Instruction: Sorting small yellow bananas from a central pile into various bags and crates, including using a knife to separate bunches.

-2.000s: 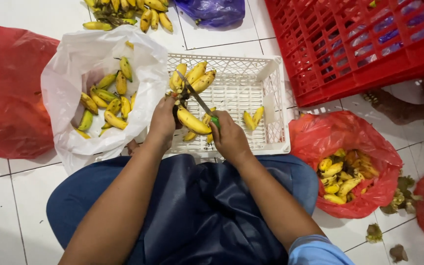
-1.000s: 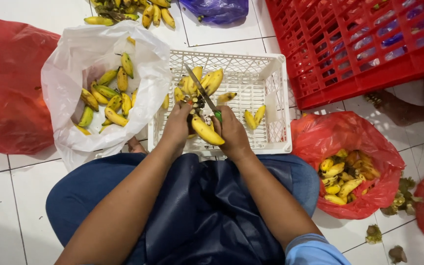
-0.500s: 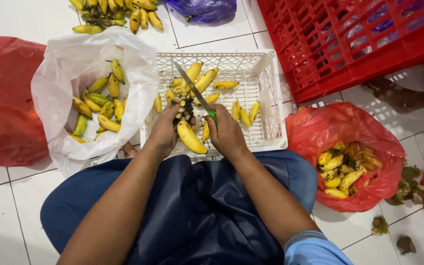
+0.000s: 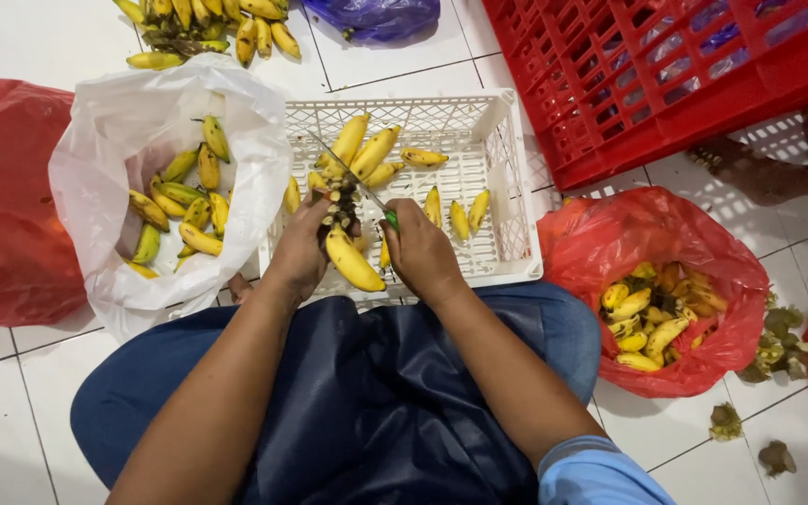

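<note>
A: The person's left hand point(image 4: 299, 254) is wrapped around a small bunch of short yellow bananas on a dark stalk point(image 4: 342, 236), holding it over the near edge of the white slatted plastic basket point(image 4: 507, 201). The right hand point(image 4: 423, 254) is closed on a green-handled knife with a thin steel blade point(image 4: 353, 182), the blade angling away from the hands across the bunch.

B: Is the grip good?

A: It looks firm. To do the cut well, the blade probably ought to meet the stalk just where each banana joins it, with the left fingers point(image 4: 315, 210) kept behind the edge and not under it.

B: And where do loose ones land?

A: Several loose yellow bananas point(image 4: 458, 217) lie in the basket just beyond the right hand. Holding the bunch low over the basket should let cut fruit drop in without bruising. A white plastic bag of greenish-yellow bananas point(image 4: 184, 201) sits just left of the left hand; a red plastic bag of bananas point(image 4: 652, 313) lies to the right of the right hand.
</note>
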